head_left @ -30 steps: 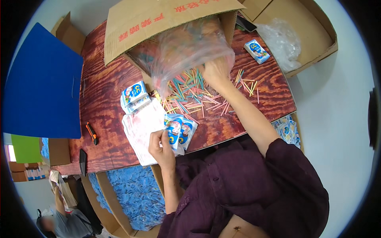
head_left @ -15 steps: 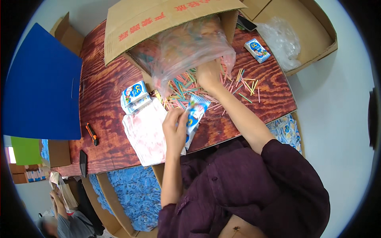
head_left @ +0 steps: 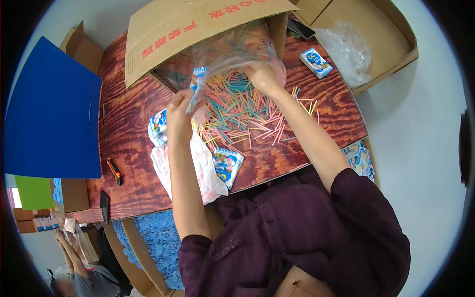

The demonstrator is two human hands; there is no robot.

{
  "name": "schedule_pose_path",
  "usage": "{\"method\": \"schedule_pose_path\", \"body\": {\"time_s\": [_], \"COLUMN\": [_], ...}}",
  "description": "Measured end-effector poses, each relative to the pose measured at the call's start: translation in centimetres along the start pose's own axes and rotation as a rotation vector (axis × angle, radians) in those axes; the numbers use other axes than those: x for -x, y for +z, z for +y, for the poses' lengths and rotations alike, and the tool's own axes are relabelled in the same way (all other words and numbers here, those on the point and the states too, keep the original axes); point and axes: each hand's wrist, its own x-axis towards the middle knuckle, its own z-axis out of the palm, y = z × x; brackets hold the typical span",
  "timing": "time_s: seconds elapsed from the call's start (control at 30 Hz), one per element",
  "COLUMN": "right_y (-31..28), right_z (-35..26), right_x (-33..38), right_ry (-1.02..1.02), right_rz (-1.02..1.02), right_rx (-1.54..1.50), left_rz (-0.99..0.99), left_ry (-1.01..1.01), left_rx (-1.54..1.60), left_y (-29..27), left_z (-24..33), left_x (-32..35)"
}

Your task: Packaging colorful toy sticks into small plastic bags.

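Observation:
My left hand is closed around a blue-and-white packet, raised in front of the cardboard box's left side. My right hand pinches the edge of a clear plastic bag that hangs out of the tipped box. Thin pink, yellow and green sticks lie in a heap under the bag's mouth and spread over the table. Nearer to me, another blue-and-white packet lies beside a white cloth with pink stains. More packets sit at the cloth's far left corner.
The wood-patterned table also bears an orange-and-black cutter, phones and a small packet at right. Boxes filled with blue wrappers stand below the edge. A blue panel rises at left; another person sits beyond.
My left hand has moved up and left with a packet, leaving another packet by the cloth. My right hand has drawn back slightly and lifted the bag's edge, uncovering more sticks.

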Motion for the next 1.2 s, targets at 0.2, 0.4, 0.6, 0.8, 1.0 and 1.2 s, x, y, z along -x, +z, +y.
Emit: {"method": "schedule_pose_path", "body": {"time_s": [0.2, 0.4, 0.6, 0.8, 1.0, 1.2], "right_y": [-0.8, 0.4, 0.0, -1.1, -1.3, -0.7], "right_z": [-3.3, -2.8, -3.4, -4.3, -4.6, -3.5], "right_x": [0.3, -0.8, -0.2, -3.2, -1.4, 5.8], "right_ry": [-0.102, -0.028, 0.240, 0.246, 0.387, 0.567], "right_rz": [-0.133, -0.206, -0.485, -0.663, -0.930, -0.972], "right_rx": [-0.159, -0.320, -0.810, -0.711, -0.900, -1.271], "left_rz": [0.086, 0.090, 0.114, 0.167, 0.190, 0.204], "left_ry": [-0.036, -0.143, -0.199, -0.226, -0.224, -0.184], "left_rx": [0.064, 0.041, 0.134, 0.126, 0.118, 0.238], "left_y": [-0.1, 1.5, 2.4, 2.7, 3.2, 3.3], "left_z": [-2.1, -3.7, -4.2, -5.1, -5.3, -5.9], "left_x": [7.6, 13.1, 15.7, 16.5, 16.2, 15.5]}}
